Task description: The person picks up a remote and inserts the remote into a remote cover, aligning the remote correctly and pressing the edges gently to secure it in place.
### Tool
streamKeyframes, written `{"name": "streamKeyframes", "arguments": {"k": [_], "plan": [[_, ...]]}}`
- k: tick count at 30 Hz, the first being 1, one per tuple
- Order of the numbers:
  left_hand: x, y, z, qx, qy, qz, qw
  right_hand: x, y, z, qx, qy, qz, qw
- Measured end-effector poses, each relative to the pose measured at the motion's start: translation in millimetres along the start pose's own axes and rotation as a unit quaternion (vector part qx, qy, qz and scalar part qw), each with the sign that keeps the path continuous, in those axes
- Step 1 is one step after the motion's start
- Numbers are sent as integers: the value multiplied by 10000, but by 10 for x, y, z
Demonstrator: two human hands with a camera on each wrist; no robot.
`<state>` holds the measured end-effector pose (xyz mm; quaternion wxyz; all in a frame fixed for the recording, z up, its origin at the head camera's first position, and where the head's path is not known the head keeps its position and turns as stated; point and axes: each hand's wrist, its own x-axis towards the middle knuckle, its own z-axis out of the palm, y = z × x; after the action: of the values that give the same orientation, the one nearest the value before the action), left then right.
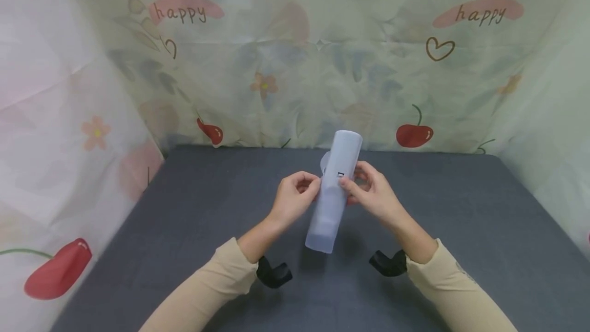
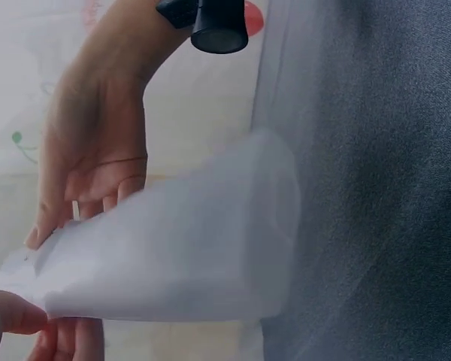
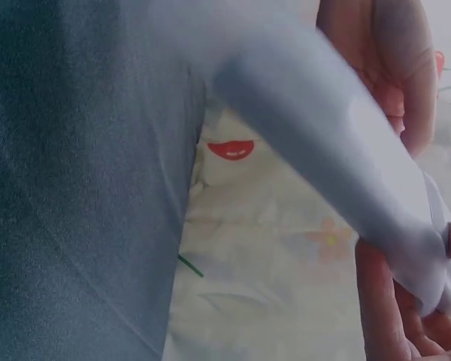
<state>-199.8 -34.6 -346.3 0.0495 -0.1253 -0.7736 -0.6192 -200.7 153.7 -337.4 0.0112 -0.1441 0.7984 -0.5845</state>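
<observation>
White translucent plastic, formed into an open-ended roll (image 1: pixel 333 196), is held between both hands above the dark grey table cover (image 1: pixel 207 204), its far end leaning to the person's right. The right hand (image 1: pixel 375 196) grasps the roll, thumb across the front near a small black mark (image 1: pixel 340 174) and fingers passing behind. The left hand (image 1: pixel 296 194) has its fingers curled, thumb and fingertips pinching the roll's left edge, just below a thin rounded flap (image 1: pixel 324 162). Main risk, as judged: the plastic appears thin and springy, so a slackened left pinch could let the edge slip and the roll uncurl. Excess squeeze from the right thumb could crease or flatten the wall. The near end hangs unsupported; should the right hand loosen, the roll could slide down or swing. Whether the flap is part of the roll cannot be determined.
</observation>
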Motion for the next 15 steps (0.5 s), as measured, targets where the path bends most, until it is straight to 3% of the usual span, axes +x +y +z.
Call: {"name": "streamKeyframes", "arguments": {"k": [6,9,11,15], "plan": [[-4,6,-34,-338,-287,-464,9979,-13,-6,2,34,807,-221,9965],[-10,-15,-52,-396,-646,-744,9943,-30,4,-25,30,1014,-459,9938],[-16,-32,-65,-409,-1081,-1005,9882,-48,14,-44,-49,1006,-766,9920],[-20,-42,-101,-657,-1899,-1488,9682,-85,32,-56,-151,801,-1556,9844]]}}
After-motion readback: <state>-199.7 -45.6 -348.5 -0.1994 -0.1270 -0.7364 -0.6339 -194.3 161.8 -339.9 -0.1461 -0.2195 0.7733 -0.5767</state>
